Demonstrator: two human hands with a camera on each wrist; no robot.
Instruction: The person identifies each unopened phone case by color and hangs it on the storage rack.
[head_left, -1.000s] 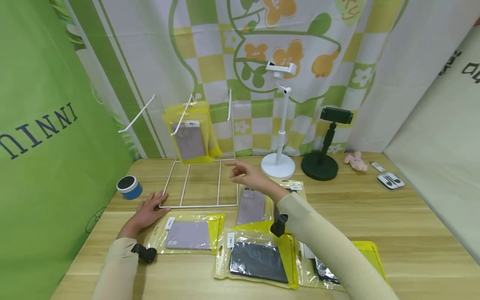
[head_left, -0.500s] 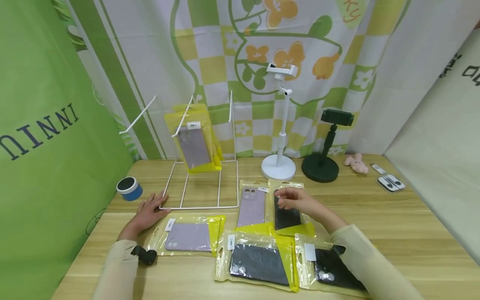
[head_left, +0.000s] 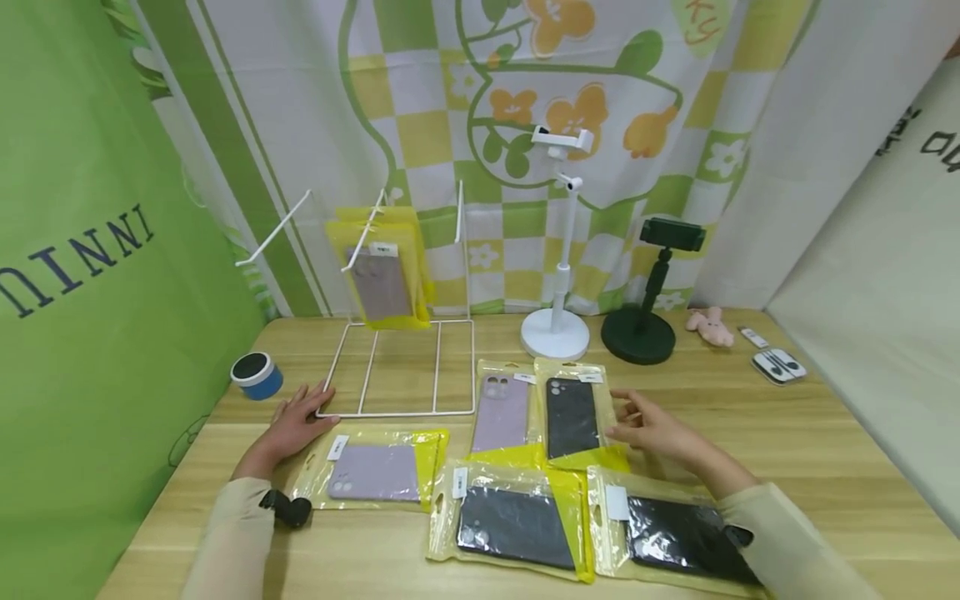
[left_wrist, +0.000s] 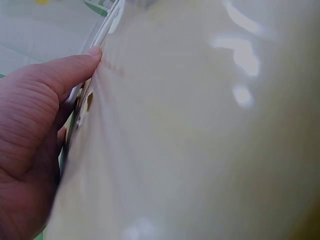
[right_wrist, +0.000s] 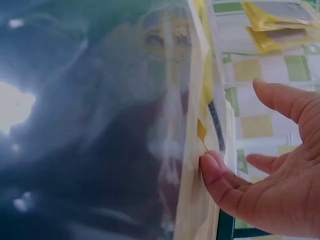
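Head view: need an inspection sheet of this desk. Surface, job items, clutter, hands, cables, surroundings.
Surface: light wood-grain tabletop.
Job things: white wire rack, yellow bags hanging on its middle hook; lying on the table, two bagged lilac cases and three bagged black cases.
Clutter: blue-and-white jar, white phone stand, dark green phone stand, pink plush toy, small white stick, boxed earphones.
Left hand: rests at the rack's front left corner.
Right hand: at the farthest black case's bag, right edge; firm grip not shown.
Cables: thin dark loop beyond the left table edge, perhaps cord.
Surroundings: green fabric left, patterned curtain behind, pale fabric right.
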